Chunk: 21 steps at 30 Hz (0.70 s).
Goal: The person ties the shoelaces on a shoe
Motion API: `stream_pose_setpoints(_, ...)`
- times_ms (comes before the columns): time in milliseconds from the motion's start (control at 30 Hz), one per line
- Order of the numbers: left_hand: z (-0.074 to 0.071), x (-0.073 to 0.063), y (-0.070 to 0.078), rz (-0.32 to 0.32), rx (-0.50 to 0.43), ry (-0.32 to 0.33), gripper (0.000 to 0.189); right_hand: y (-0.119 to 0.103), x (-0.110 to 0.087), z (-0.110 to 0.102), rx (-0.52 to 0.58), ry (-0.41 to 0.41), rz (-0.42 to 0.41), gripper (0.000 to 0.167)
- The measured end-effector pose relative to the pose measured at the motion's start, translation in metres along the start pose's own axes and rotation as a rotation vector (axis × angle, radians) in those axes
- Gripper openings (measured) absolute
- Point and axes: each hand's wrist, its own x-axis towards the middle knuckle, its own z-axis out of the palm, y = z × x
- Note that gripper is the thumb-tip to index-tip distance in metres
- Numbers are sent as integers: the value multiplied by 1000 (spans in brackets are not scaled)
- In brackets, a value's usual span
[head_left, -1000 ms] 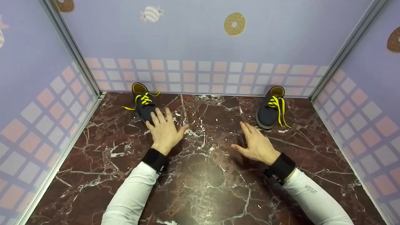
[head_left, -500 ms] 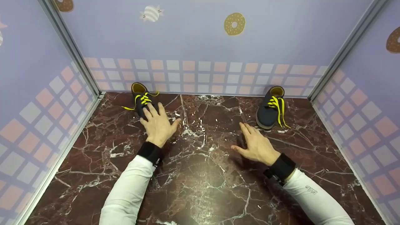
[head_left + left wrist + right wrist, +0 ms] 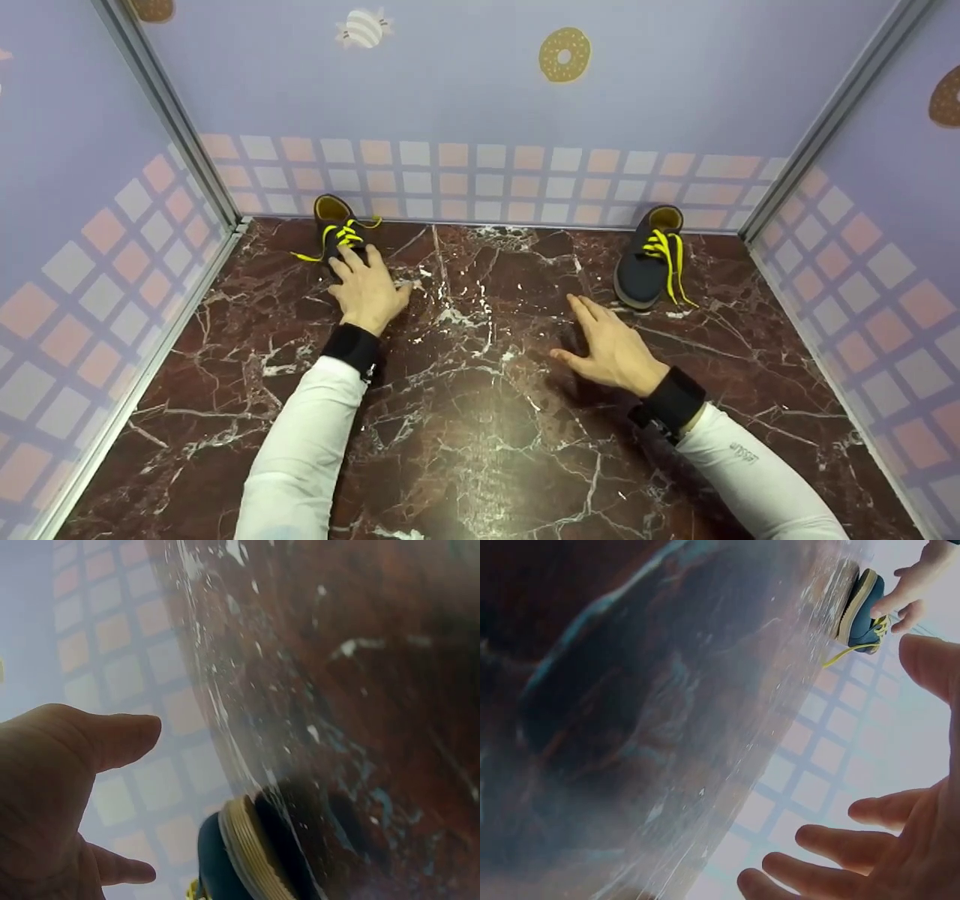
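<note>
A dark lace-up shoe (image 3: 332, 216) with bright yellow laces stands at the back left, its toe pointing forward. My left hand (image 3: 367, 292) is spread over its toe, fingertips just short of the laces (image 3: 347, 235). In the left wrist view the thumb and a finger stand apart above the shoe's toe (image 3: 223, 855); the right wrist view catches the shoe (image 3: 864, 609) beside the left hand from the side. My right hand (image 3: 613, 349) hovers palm down with straight fingers, holding nothing. Behind it is the matching shoe (image 3: 643, 271), its laces hanging to one side.
Both shoes are on a dark red marble-patterned surface (image 3: 480, 420). A pale purple wall panel (image 3: 465, 90) with a chequered lower band closes off the back. Side panels (image 3: 67, 300) stand along the left and right edges, meeting the back one at grey metal corner posts (image 3: 172, 112).
My left hand has moved left and slightly farther back, from beside the left shoe's toe to over it. The right hand has shifted only slightly left. Both shoes stay in place.
</note>
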Motion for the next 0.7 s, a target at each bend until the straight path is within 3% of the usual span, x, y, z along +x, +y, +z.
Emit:
stream_pose_setpoints(300, -2, 8, -7, -42, -22, -31, 105, -7, 11, 2, 37, 50, -101, 101)
stream_pose_setpoints(500, -5, 11, -10, -65, -60, -57, 101, -16, 19, 4, 40, 27, -122, 97)
stream_pose_setpoints(700, -6, 16, -14, -72, -97, -87, 96, -24, 26, 5, 32, 22, -159, 81)
